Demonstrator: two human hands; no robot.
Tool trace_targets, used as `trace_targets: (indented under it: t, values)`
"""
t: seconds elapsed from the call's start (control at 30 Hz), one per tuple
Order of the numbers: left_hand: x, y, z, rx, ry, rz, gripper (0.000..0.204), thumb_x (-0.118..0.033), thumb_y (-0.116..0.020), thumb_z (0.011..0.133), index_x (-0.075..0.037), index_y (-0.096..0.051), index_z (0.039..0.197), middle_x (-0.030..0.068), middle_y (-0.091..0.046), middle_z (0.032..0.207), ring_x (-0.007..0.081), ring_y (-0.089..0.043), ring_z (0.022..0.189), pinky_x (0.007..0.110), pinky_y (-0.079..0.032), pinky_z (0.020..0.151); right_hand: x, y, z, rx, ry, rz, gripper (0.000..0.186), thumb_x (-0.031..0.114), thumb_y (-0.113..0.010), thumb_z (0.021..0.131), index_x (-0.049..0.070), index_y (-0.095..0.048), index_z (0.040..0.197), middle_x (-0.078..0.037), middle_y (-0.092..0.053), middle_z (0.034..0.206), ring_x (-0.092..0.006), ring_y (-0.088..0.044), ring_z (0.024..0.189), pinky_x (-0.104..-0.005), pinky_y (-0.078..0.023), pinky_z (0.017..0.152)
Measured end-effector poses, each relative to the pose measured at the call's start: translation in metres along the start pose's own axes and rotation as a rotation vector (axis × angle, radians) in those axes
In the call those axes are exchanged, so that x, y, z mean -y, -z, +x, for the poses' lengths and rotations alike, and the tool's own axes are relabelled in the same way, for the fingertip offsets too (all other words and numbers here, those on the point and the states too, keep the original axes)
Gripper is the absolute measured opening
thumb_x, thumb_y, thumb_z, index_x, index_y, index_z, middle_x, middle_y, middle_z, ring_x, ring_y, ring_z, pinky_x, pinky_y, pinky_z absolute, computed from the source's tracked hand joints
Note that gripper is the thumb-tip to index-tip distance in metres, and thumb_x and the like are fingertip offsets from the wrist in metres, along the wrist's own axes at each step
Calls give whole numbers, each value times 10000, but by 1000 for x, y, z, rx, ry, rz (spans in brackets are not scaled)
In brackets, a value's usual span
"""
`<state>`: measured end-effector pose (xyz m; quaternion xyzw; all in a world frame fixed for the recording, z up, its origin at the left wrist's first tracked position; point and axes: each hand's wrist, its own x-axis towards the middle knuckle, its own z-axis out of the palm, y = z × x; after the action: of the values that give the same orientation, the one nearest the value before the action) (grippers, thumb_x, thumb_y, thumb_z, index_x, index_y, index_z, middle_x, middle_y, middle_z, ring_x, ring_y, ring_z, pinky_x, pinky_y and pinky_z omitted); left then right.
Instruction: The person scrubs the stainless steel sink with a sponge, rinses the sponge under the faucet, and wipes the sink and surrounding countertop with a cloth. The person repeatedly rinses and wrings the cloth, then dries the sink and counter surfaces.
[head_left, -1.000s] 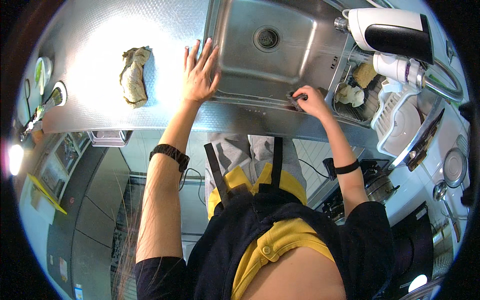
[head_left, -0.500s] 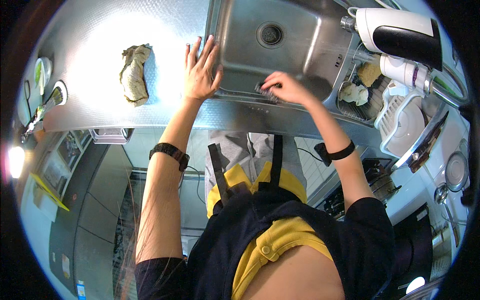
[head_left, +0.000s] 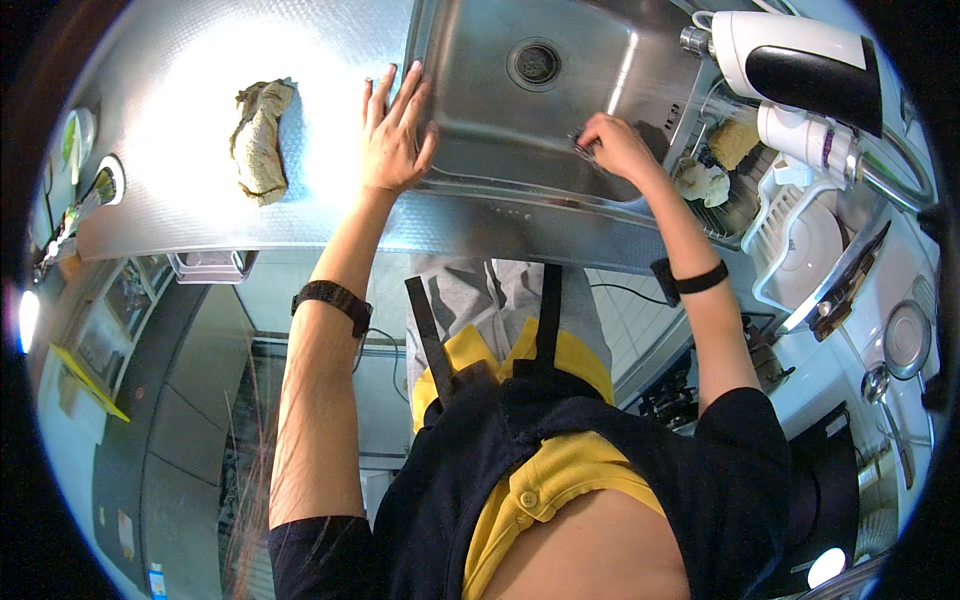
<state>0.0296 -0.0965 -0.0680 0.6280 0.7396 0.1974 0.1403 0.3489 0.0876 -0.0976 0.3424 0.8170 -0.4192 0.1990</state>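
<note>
My left hand (head_left: pixel 396 140) lies with fingers spread on the metal counter, along the left rim of the sink. My right hand (head_left: pixel 618 146) is inside the stainless steel sink (head_left: pixel 500 130), low on its right side near the front wall. Its fingers close round a small dark scrubber (head_left: pixel 583 146) that looks like a steel wool pad, mostly hidden by the hand and a little blurred. Behind it, the round drain (head_left: pixel 534 64) shows in the sink floor. Left of my left hand, a crumpled beige cloth (head_left: pixel 262 145) rests on the counter.
Right of the sink, a wire rack (head_left: pixel 722 215) holds a yellow sponge (head_left: pixel 735 144) and a whitish pad (head_left: pixel 704 183). A white-and-black tap unit (head_left: pixel 800 62) juts in above it. A white dish rack (head_left: pixel 785 240) with a plate stands nearer me.
My right hand has slid right across the sink with the scrubber, from near the front middle toward the right side. My left hand stays at the sink's left rim.
</note>
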Motion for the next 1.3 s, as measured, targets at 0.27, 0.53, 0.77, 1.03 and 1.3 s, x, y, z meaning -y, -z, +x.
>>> trace_targets:
  t: [0.27,0.53,0.77,1.03,1.3]
  values:
    - [1,0,-1,-10,-12,21,589,-289,-537,845,-94,-478,1397,51,-377,1526,308,-241,1448,530,-122,1191,31,6,-97,123,-130,110,139,-3,-683,716,50,-715,841,-90,-539,1107,-286,-582,1049,-371,-468,921]
    - [-1,4,-2,-3,-15,40,574,-278,-510,874,-84,-452,1411,52,-369,1530,321,-247,1444,527,-131,1187,93,-44,-32,-20,248,232,182,32,-656,772,68,-737,931,-97,-549,1172,-279,-577,1090,-355,-477,912]
    - [-3,4,-3,-15,-11,54,567,-284,-511,863,-61,-483,1384,66,-381,1520,299,-227,1454,502,-112,1200,38,12,36,-203,-349,1409,287,19,-528,913,-6,-588,1192,-142,-599,1192,-291,-586,1054,-411,-497,955]
    - [1,1,-4,-38,-18,56,574,-268,-533,836,-55,-496,1367,59,-379,1520,308,-229,1449,509,-121,1197,17,62,19,-332,-590,1876,335,227,-434,989,19,-507,1241,-176,-543,1241,-346,-521,1144,-566,-435,964]
    - [-14,19,-2,56,37,98,487,-258,-573,828,-39,-575,1263,76,-392,1505,308,-234,1443,562,-99,1185,31,93,-11,-379,-470,1898,372,271,-538,959,17,-544,1231,-155,-555,1283,-333,-544,1140,-514,-462,950]
